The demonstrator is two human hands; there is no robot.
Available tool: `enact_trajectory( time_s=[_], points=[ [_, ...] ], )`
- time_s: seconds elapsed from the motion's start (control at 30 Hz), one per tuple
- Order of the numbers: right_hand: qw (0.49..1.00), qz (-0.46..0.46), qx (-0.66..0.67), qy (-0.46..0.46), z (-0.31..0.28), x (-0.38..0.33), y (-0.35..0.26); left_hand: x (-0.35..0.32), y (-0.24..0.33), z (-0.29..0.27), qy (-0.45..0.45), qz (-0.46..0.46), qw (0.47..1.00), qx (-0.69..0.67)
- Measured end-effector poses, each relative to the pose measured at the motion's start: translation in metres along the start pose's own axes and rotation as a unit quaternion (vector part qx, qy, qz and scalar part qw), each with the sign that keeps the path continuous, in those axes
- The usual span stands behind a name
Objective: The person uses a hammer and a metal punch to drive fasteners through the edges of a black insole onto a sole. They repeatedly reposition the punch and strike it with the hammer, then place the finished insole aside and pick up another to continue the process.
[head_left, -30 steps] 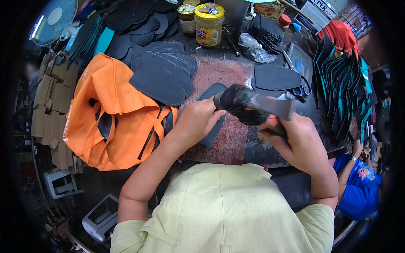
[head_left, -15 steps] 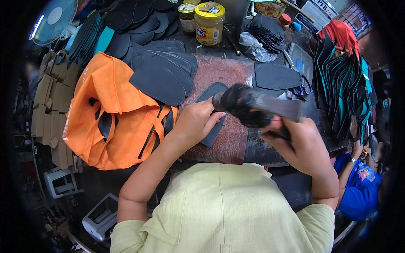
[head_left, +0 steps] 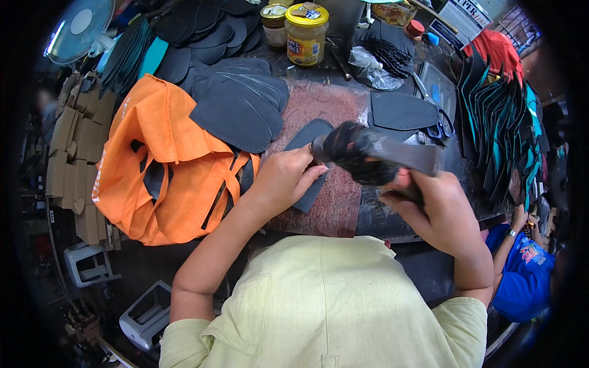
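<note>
Here's the right hand, wrapped tight around the hammer, its dark head a blur just beside the left hand! The left sits over the dark piece, thumb and fingers drawn in, but what they pinch, if anything, I can't tell. The piece lies slanted on the reddish mat, between the orange bag at left and the scissors at right.

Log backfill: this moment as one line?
left hand: over dark sole-shaped piece | right hand: gripping black-wrapped tool, blurred | piece: on reddish mat
</note>
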State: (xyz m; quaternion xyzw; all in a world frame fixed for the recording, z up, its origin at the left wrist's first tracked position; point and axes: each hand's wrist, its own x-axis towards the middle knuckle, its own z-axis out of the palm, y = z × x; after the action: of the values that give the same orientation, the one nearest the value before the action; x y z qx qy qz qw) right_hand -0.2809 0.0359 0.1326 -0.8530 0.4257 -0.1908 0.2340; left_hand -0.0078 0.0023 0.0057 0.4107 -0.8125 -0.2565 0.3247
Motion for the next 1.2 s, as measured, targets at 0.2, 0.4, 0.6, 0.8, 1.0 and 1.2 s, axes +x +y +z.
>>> enact_trajectory(
  time_s=[0.2, 0.4, 0.6, 0.8, 1.0, 1.2],
  points=[
    [0.985, -0.062, 0.095, 0.130, 0.014, -0.012, 0.003, -0.001, 0.002, 0.000, 0.015, 0.018, 1.000, 0.010],
    [0.999, 0.022, -0.020, -0.043, 0.010, 0.006, -0.001, -0.004, 0.004, 0.001, -0.010, 0.001, 1.000, -0.005],
    [0.987, -0.075, 0.074, 0.125, 0.001, -0.008, -0.002, -0.006, 0.002, -0.002, -0.005, 0.012, 1.000, -0.017],
    [0.998, 0.028, -0.039, -0.048, 0.018, -0.006, 0.003, -0.009, 0.004, 0.004, 0.013, 0.067, 0.998, -0.005],
    [0.993, 0.087, 0.067, 0.034, 0.027, 0.027, 0.030, -0.012, -0.006, -0.015, 0.032, -0.089, 0.990, -0.108],
    [0.994, 0.005, 0.037, 0.100, 0.078, 0.078, 0.068, 0.002, -0.060, -0.078, 0.263, -0.073, 0.952, 0.138]
  ],
)
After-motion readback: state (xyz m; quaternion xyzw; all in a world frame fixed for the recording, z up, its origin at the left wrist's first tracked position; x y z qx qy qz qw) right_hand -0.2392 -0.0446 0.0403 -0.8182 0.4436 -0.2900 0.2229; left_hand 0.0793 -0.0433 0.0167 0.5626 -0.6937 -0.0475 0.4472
